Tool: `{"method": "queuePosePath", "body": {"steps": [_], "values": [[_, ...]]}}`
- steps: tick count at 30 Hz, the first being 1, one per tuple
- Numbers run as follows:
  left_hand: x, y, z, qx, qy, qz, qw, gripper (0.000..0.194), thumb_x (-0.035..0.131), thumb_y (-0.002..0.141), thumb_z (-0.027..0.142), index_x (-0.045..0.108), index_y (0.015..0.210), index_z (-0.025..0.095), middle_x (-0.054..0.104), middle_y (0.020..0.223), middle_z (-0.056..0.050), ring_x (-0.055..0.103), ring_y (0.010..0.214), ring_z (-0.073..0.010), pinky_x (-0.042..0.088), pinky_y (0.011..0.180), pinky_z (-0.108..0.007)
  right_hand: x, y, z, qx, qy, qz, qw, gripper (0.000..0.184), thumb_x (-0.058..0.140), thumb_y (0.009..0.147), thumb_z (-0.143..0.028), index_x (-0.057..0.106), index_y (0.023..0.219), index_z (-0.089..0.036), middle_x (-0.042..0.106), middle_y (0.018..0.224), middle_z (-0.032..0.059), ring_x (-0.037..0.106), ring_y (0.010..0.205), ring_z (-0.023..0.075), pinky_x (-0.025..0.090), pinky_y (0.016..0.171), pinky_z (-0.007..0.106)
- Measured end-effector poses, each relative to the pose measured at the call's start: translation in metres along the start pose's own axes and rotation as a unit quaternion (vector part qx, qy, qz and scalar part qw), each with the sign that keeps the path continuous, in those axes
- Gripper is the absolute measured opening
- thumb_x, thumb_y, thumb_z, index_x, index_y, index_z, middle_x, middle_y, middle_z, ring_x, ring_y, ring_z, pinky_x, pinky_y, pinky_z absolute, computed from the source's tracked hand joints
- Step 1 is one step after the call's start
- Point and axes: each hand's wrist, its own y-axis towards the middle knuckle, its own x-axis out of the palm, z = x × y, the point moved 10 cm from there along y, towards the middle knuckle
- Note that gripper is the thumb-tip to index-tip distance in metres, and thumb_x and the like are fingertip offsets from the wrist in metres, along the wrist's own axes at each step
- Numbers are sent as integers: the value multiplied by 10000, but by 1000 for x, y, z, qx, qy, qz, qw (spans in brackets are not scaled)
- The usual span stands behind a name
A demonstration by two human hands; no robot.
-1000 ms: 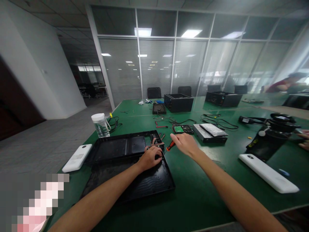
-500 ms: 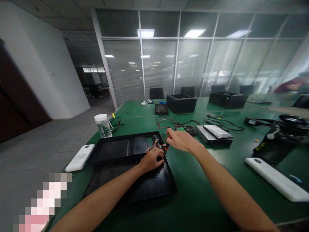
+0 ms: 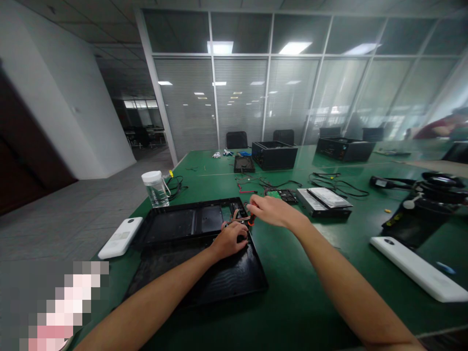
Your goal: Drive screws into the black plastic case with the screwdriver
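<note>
My right hand is closed around a red and black screwdriver, held nearly upright at the right end of an opened black plastic casing. Its tip is hidden near my left hand. My left hand rests on the lower half of the casing, fingers curled at the inner edge; whatever they pinch is out of sight. Multicoloured wires run between the fingers and the upper half of the casing, which lies flat behind.
A water bottle and a white power bank-like block stand left. Beyond my right hand lie a circuit board and a metal-topped drive unit. Another white block and a black bag-like object are at right. A person sits far right.
My right hand has dipped slightly and its fingers have shifted on the screwdriver, covering more of the handle. My left hand stays in place. The view has shifted a little.
</note>
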Motion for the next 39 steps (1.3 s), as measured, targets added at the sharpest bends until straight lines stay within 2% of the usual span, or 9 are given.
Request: {"method": "queuePosePath", "body": {"steps": [6, 9, 13, 17, 21, 25, 29, 32, 39], "values": [[-1, 0, 0, -6, -2, 2, 1000, 227, 618, 722, 171, 532, 932, 183, 619, 949, -29, 549, 983, -184, 381, 878, -315, -2, 2, 3, 40, -56, 17, 998, 580, 200, 887, -552, 626, 869, -159, 654, 875, 142, 595, 823, 253, 348, 683, 307], [-1, 0, 0, -13, -3, -2, 1000, 240, 616, 719, 168, 530, 942, 187, 623, 922, -29, 554, 978, -190, 386, 870, -324, 0, 2, 1, 20, -23, 8, 999, 450, 279, 892, -489, 571, 1039, -180, 657, 908, 104, 597, 792, 221, 348, 666, 287], [0, 0, 0, -12, -6, 0, 1000, 214, 604, 720, 158, 531, 918, 189, 608, 963, -38, 555, 969, -190, 391, 872, -332, 1, -1, 4, 23, -19, -6, 1000, 515, 244, 887, -544, 614, 887, -186, 654, 875, 106, 593, 817, 230, 346, 673, 290], [1, -1, -3, -14, -24, 2, 1000, 234, 607, 709, 150, 520, 923, 188, 589, 958, -37, 554, 962, -184, 413, 856, -317, 2, 0, 3, 3, 13, -12, 1000, 444, 283, 888, -506, 594, 952, -195, 653, 878, 82, 591, 776, 204, 343, 645, 272], [1, -1, -3, -11, -28, 3, 1000, 232, 604, 711, 144, 516, 921, 193, 586, 932, -29, 553, 949, -180, 414, 860, -318, 2, 1, 8, 16, 3, -12, 1000, 512, 254, 882, -540, 619, 833, -184, 648, 822, 97, 584, 779, 219, 337, 640, 279], [0, -1, -1, -9, -28, 2, 1000, 207, 605, 719, 154, 525, 906, 191, 582, 930, -32, 551, 944, -177, 412, 862, -311, 4, 0, 3, -13, 44, -25, 999, 398, 338, 871, -503, 583, 968, -206, 645, 825, 58, 569, 719, 176, 329, 620, 254], [-1, -1, -1, -9, -25, 0, 1000, 228, 608, 717, 158, 521, 926, 188, 586, 938, -34, 547, 954, -180, 405, 867, -314, 0, -2, 7, 6, 4, -7, 1000, 480, 293, 861, -560, 609, 850, -199, 645, 797, 73, 576, 739, 202, 320, 601, 263], [0, -1, -1, -11, -18, -6, 1000, 214, 604, 720, 157, 524, 916, 189, 589, 931, -31, 545, 955, -181, 405, 859, -312, 1, -4, 1, -18, 11, -6, 1000, 374, 366, 852, -497, 598, 932, -215, 653, 824, 53, 581, 720, 188, 322, 590, 253], [-3, -1, 5, -1, 3, -9, 1000, 149, 591, 736, 156, 539, 872, 188, 586, 916, -28, 535, 949, -178, 400, 851, -305, -1, -1, 14, -6, 37, 49, 998, 386, 373, 852, -430, 601, 671, -176, 619, 678, 63, 556, 671, 173, 323, 590, 254]]}}
